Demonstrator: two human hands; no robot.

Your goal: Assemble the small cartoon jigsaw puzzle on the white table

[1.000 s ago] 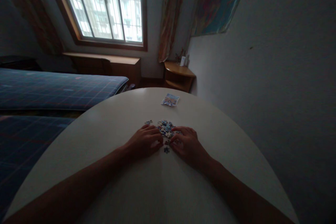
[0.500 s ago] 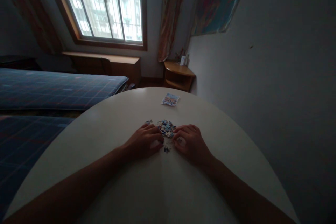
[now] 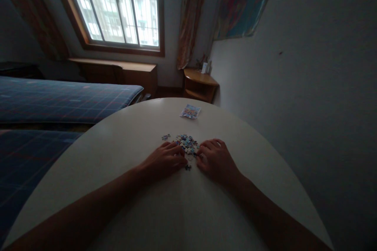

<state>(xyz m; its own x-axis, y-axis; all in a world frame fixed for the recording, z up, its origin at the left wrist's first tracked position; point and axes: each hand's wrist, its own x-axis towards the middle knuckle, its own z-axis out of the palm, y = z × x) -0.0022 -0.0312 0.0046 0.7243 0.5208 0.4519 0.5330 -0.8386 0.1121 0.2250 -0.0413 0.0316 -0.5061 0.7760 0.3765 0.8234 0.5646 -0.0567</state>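
A small heap of jigsaw puzzle pieces (image 3: 188,143), blue, white and dark, lies on the white round table (image 3: 182,211) between my hands. My left hand (image 3: 166,159) rests at the heap's near left side, fingers curled and thumb drawn close to the index finger. Whatever its fingertips hold is hidden. On the right, my right hand (image 3: 216,160) is closed in a pinch, with a dark puzzle piece (image 3: 195,155) at its fingertips. One loose piece (image 3: 187,167) lies close to the left thumb. A few more pieces (image 3: 166,137) sit beyond the left hand.
Farther back on the table lies a small colourful picture card (image 3: 190,111). A bed with a blue plaid mattress (image 3: 67,100) stands to the left, and a wall (image 3: 294,86) runs along the right. Behind are a corner shelf (image 3: 202,77) and a long wooden desk (image 3: 132,66).
My left thumb and fingers have drawn closer together and slightly right. The right hand's fingers have closed up, narrowing the gap where a piece showed before.
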